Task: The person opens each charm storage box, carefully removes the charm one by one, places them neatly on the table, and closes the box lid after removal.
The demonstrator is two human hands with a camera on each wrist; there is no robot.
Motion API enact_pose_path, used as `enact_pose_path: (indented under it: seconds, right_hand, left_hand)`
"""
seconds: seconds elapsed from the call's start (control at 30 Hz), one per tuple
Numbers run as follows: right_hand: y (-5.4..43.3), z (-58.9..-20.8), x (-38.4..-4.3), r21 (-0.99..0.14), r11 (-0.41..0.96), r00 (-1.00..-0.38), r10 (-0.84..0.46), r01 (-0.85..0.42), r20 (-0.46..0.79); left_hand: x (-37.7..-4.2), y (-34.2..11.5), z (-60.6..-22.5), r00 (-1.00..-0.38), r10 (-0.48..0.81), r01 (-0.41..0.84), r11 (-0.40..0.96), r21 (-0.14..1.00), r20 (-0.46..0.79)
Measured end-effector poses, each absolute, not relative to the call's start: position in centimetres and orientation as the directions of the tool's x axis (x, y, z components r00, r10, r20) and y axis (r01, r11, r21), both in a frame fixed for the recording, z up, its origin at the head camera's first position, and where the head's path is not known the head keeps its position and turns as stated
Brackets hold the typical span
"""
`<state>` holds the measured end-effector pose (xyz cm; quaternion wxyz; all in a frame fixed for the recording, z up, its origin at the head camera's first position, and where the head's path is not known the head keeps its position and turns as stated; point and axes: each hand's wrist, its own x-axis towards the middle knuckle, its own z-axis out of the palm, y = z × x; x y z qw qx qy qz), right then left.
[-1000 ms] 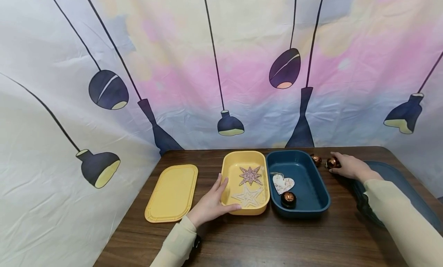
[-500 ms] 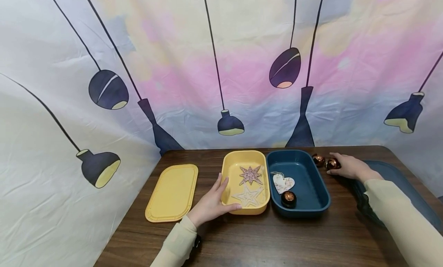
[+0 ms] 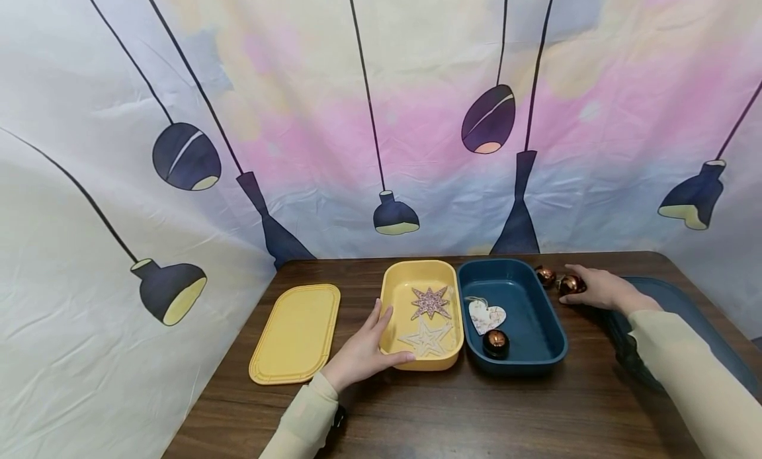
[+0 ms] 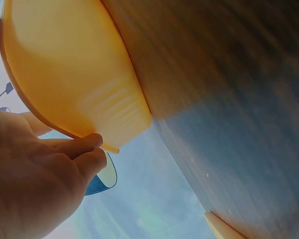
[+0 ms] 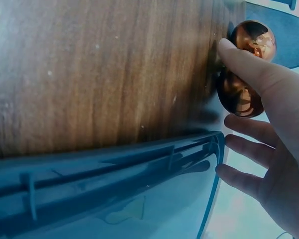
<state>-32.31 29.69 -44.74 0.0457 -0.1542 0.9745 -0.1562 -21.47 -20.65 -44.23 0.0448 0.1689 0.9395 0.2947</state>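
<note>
My left hand (image 3: 363, 353) grips the near left corner of a yellow box (image 3: 428, 364), thumb on its front rim and fingers along its left side. In that box lie a pink glittery star ornament (image 3: 430, 302) and a pale open-work star (image 3: 427, 338). At the back right, my right hand (image 3: 610, 291) has thumb and forefinger around a shiny copper bauble (image 3: 572, 285). A second copper bauble (image 3: 544, 276) lies left of it, by the blue box (image 3: 536, 327). That box holds a white heart ornament (image 3: 486, 315) and another copper bauble (image 3: 497, 344).
A yellow lid (image 3: 296, 333) lies flat at the left of the brown wooden table (image 3: 476, 413). A dark blue lid (image 3: 684, 320) lies at the right, partly under my right forearm. Behind the table hangs a cloth (image 3: 333, 115) printed with lamps.
My right thumb has slid slightly left around the copper bauble, and the fingers spread a little wider. The left hand and both boxes stay in place.
</note>
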Motion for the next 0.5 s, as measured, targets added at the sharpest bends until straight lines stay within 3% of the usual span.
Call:
enact_pose_path:
  seconds: [0.5]
  right_hand:
    - [29.91, -44.61, -32.46, -0.319, 0.892, -0.938, -0.347, -0.32, -0.028]
  left_hand:
    - [-21.48, -20.69, -44.34, -0.937, 0.349, 0.298, 0.768, 0.567, 0.02]
